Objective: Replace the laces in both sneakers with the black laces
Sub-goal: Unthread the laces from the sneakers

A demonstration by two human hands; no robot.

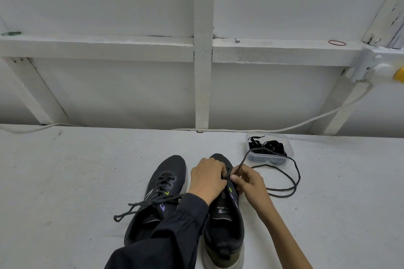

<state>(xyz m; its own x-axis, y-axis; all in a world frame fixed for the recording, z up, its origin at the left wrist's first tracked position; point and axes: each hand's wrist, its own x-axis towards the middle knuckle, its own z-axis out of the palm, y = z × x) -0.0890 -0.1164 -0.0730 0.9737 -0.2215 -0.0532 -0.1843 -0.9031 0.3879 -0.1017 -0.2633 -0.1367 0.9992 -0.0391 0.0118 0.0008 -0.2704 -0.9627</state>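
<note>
At the front eyelets of the right sneaker [225,223], the right hand [248,183] pinches a grey lace [284,190] between thumb and curled fingers. The left hand [207,178] is just at 9 o'clock of it, fingers curled down on the same lace where it leaves the shoe; exact contact is hidden by the knuckles. From the pinch the grey lace rises toward 1 o'clock, then trails in loose loops on the table [87,170] at 3 o'clock of the hands.

Right sneaker: lower eyelets look bare and the tongue shows, so the old lace looks nearly out, no black one in. Left sneaker [168,172], touching or just beside the right one at 9 o'clock, is fully laced with its old lace [142,205], ends trailing toward 8 o'clock, a sleeve across its heel end.

Black laces [273,145] sit bunched in a clear tub [289,148] at 1 o'clock of the hands, near the wall, untouched.

Judgement: early stage. Left to do: finish stripping the right shoe, strip the left one, thread both with the black laces
</note>
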